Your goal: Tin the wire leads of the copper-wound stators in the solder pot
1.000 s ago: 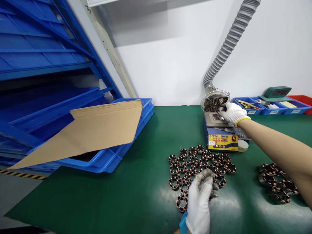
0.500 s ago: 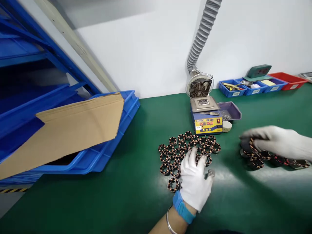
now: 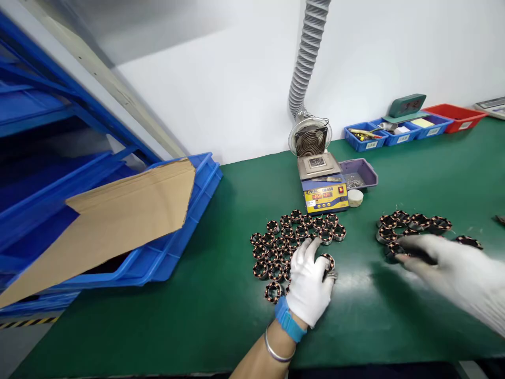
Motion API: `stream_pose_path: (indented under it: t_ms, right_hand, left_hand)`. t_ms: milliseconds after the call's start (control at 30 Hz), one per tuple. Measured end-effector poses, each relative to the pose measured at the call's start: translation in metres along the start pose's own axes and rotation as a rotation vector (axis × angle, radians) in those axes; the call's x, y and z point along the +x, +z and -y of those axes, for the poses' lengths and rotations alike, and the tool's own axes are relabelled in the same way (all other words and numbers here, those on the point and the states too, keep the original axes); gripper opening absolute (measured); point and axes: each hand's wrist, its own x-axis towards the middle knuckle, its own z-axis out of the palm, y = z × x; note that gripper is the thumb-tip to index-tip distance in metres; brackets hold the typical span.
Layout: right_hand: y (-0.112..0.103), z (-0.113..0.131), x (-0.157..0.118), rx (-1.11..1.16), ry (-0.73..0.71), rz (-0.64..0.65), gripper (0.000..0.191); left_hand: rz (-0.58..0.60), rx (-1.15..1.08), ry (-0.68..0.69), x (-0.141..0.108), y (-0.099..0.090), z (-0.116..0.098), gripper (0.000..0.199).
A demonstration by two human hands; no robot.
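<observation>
Rings [image 3: 286, 243] wound with copper-coloured wire stand in a close group on the green tabletop [image 3: 221, 321], in front of the yellow-panelled heating unit [image 3: 325, 198]; they should handle as stiff and fairly dense, best taken by the outer wall, clear of delicate windings. Left hand [image 3: 310, 287]: fingers spread, open, over the group's near edge. Right hand [image 3: 445, 263]: blurred, thumb apart from fingers at the second group [image 3: 387, 228]; whether it grips a ring, cannot tell.

Bright scene — tabletop glare, right-side blur
</observation>
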Motion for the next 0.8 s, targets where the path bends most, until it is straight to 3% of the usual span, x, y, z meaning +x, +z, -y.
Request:
stream_pose_path:
  t_ms: [33,133,200,333,433,500,633,700,800]
  right_hand:
    - [0.011,0.012,-0.005,0.04,0.002,0.034,0.035]
    - [0.046,0.053,-0.008,0.363,-0.046,0.347,0.062]
    - [0.067,0.076,-0.004,0.56,-0.09,0.461,0.07]
    - [0.096,0.093,0.005,0.864,-0.219,0.406,0.057]
    - [0.103,0.091,0.006,1.043,-0.208,0.456,0.066]
    - [0.103,0.089,0.005,1.068,-0.185,0.498,0.072]
    - [0.102,0.086,0.002,0.934,-0.161,0.41,0.071]
    - [0.103,0.083,0.0,0.797,-0.15,0.292,0.069]
    - [0.107,0.076,-0.002,0.604,-0.229,0.087,0.05]
  left_hand:
    - [-0.028,-0.047,-0.007,-0.002,-0.002,0.0,0.015]
    - [-0.054,-0.207,-0.016,-0.005,-0.006,-0.002,0.018]
    - [-0.048,-0.256,0.027,-0.007,-0.007,-0.004,0.023]
    - [-0.128,-0.283,0.046,-0.01,-0.004,-0.01,0.032]
    - [-0.229,-0.348,-0.085,-0.009,-0.002,-0.014,0.048]
    - [-0.221,-0.362,-0.128,-0.008,-0.002,-0.014,0.059]
    - [-0.15,-0.367,-0.141,-0.007,-0.001,-0.01,0.055]
    - [-0.166,-0.339,-0.134,-0.008,0.001,-0.008,0.055]
    - [-0.234,-0.211,-0.062,-0.009,0.005,-0.007,0.054]
